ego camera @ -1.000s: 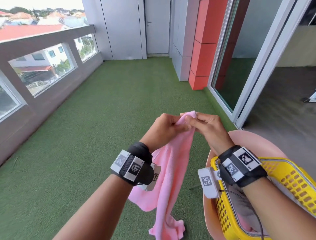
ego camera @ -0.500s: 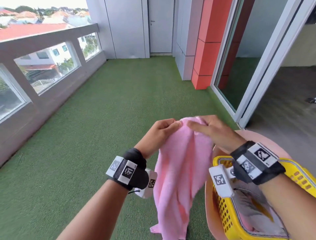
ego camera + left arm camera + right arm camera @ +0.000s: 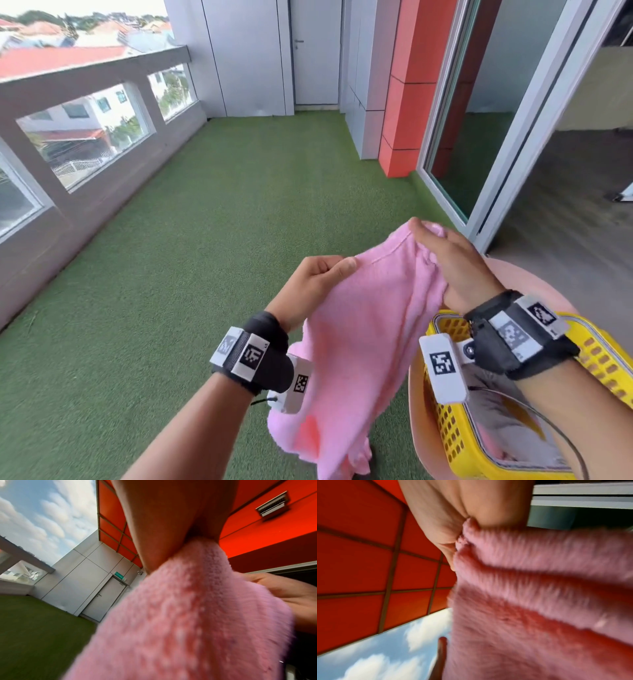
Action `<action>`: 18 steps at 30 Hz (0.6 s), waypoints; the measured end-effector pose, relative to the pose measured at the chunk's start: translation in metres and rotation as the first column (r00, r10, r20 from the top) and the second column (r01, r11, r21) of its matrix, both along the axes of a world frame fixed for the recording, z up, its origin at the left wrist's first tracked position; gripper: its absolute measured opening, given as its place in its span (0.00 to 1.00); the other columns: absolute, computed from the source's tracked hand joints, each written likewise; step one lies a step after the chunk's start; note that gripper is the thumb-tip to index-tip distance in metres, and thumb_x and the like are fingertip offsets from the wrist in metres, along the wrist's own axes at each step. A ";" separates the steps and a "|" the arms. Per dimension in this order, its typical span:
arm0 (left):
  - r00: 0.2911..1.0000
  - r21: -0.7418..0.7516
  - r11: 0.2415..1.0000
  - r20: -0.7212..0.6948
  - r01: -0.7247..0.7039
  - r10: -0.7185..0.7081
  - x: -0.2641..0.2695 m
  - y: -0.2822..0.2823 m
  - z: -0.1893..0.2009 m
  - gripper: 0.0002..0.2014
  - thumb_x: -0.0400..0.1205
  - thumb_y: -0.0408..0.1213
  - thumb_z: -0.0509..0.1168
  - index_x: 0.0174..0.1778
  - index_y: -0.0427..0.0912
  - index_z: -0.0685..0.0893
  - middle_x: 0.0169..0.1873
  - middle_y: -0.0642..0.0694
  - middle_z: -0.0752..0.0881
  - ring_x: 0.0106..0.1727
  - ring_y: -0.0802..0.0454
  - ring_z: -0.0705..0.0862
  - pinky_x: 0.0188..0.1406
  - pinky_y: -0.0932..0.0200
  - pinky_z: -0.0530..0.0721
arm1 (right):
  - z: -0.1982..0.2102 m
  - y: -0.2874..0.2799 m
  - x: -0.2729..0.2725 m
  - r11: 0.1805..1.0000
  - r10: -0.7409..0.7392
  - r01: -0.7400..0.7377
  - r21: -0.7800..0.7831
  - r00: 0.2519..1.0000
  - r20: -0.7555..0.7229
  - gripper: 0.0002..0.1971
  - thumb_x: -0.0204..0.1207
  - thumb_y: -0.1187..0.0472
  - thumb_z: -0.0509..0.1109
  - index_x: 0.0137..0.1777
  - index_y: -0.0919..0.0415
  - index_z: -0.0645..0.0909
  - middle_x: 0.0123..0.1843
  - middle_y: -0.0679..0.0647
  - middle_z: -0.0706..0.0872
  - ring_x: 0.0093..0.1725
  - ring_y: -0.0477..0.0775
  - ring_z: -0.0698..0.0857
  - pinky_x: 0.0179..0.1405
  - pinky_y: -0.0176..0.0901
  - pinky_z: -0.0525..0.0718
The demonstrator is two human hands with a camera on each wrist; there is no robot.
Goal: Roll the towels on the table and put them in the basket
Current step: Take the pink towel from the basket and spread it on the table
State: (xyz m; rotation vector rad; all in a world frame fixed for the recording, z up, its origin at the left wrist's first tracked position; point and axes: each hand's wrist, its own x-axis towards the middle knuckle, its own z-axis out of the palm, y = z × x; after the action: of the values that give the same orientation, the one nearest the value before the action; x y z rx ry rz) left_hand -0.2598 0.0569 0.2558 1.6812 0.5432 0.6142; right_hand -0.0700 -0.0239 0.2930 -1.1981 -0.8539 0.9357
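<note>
A pink towel [image 3: 359,346] hangs in the air, held by its top edge between both hands. My left hand [image 3: 325,270] pinches the left corner, and my right hand [image 3: 435,240] grips the right corner higher up. The cloth spreads wide between them and drapes down over the grass. In the left wrist view the pink towel [image 3: 188,615] fills the frame under my thumb. The right wrist view shows the pink towel [image 3: 539,588] bunched in my fingers. A yellow basket [image 3: 589,356] with cloth inside stands on a pink round table [image 3: 534,284] at the lower right.
Green artificial turf [image 3: 205,257] covers the balcony floor. A low grey wall with windows [image 3: 85,137] runs along the left. A red and grey column [image 3: 400,102] and a sliding glass door [image 3: 479,137] stand on the right.
My hands have moved apart and the bunched towel has spread out wide between them. The right hand has risen and shifted right.
</note>
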 end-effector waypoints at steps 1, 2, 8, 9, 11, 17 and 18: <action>1.000 0.019 1.000 0.006 -0.016 0.016 0.000 0.002 0.002 0.31 0.82 0.53 0.65 0.37 0.22 0.72 0.31 0.40 0.72 0.31 0.46 0.67 0.29 0.47 0.63 | -0.005 -0.002 -0.007 0.990 0.128 -0.123 -0.076 0.989 0.072 0.13 0.79 0.53 0.67 0.45 0.65 0.84 0.40 0.61 0.86 0.42 0.56 0.86 0.44 0.46 0.83; 1.000 0.049 0.999 0.008 -0.024 0.024 0.001 0.003 0.006 0.27 0.83 0.50 0.65 0.33 0.25 0.71 0.29 0.42 0.68 0.29 0.49 0.64 0.27 0.51 0.61 | -0.012 -0.007 -0.016 0.949 0.290 -0.263 -0.171 0.943 0.160 0.16 0.79 0.53 0.68 0.47 0.70 0.83 0.41 0.62 0.87 0.42 0.56 0.85 0.43 0.47 0.81; 0.999 -0.006 0.999 -0.004 0.042 -0.042 -0.001 -0.005 0.002 0.29 0.83 0.49 0.64 0.33 0.23 0.69 0.30 0.41 0.68 0.31 0.46 0.62 0.28 0.44 0.53 | -0.002 -0.002 0.005 0.983 0.179 -0.170 -0.076 0.975 0.134 0.25 0.59 0.43 0.83 0.35 0.66 0.81 0.31 0.60 0.73 0.32 0.55 0.72 0.33 0.44 0.68; 1.000 -0.019 1.000 0.005 0.024 -0.024 -0.002 -0.004 0.002 0.30 0.83 0.50 0.65 0.34 0.22 0.68 0.31 0.40 0.69 0.32 0.45 0.63 0.28 0.41 0.53 | -0.001 -0.001 0.006 0.992 0.115 -0.112 -0.060 0.991 0.061 0.23 0.56 0.39 0.83 0.36 0.58 0.84 0.30 0.60 0.76 0.32 0.54 0.75 0.33 0.42 0.72; 0.999 0.009 1.000 0.034 -0.026 0.026 -0.001 0.002 0.006 0.29 0.83 0.49 0.65 0.33 0.24 0.68 0.30 0.40 0.68 0.31 0.45 0.62 0.28 0.41 0.53 | -0.012 0.001 -0.003 0.981 0.183 -0.173 -0.088 0.976 0.120 0.25 0.63 0.35 0.78 0.44 0.58 0.86 0.35 0.68 0.78 0.37 0.59 0.76 0.38 0.48 0.73; 1.000 0.064 0.998 0.007 0.004 -0.005 0.000 0.005 0.008 0.34 0.82 0.55 0.63 0.37 0.19 0.72 0.33 0.40 0.72 0.33 0.45 0.66 0.23 0.40 0.60 | -0.014 -0.002 -0.012 0.940 0.325 -0.300 -0.162 0.933 0.155 0.23 0.65 0.52 0.81 0.44 0.74 0.81 0.42 0.63 0.77 0.44 0.59 0.72 0.42 0.47 0.69; 1.000 0.055 0.998 0.003 -0.004 0.004 -0.005 0.006 0.005 0.35 0.82 0.57 0.62 0.37 0.19 0.72 0.33 0.40 0.73 0.33 0.45 0.67 0.22 0.40 0.62 | -0.009 0.000 -0.001 0.970 0.223 -0.218 -0.104 0.974 0.042 0.24 0.64 0.51 0.81 0.51 0.71 0.84 0.47 0.65 0.77 0.48 0.60 0.74 0.45 0.49 0.71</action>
State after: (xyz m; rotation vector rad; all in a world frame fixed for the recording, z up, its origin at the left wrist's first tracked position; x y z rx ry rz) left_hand -0.2643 0.0625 0.2609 1.7308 0.5315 0.6392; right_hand -0.0705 -0.0241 0.2842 -1.2349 -1.0080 1.1414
